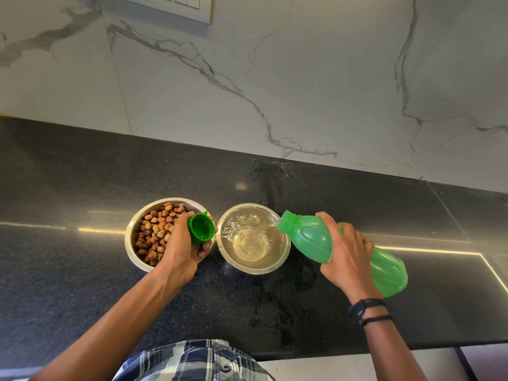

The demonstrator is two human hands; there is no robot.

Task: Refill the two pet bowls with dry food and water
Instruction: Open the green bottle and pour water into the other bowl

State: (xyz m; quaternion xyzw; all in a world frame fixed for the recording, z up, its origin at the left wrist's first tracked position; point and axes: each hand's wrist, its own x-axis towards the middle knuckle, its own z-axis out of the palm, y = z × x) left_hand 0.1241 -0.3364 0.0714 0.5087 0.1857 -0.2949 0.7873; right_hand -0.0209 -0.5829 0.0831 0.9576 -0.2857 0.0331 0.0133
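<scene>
Water step under way. Right hand grips the tilted green bottle, its stream landing in the right steel bowl, partly full. Left hand holds the cap over the kibble bowl, already filled. Next, probably: level the bottle, recap. 2 bowls sit just beside each other.

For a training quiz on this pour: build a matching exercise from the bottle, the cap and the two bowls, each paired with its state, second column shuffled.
1. green bottle
2. green cap
3. left bowl
4. right bowl

A. holds dry food
B. tilted, gripped by the right hand
C. taking in water
D. held in the left hand

Pairs: 1-B, 2-D, 3-A, 4-C
</scene>
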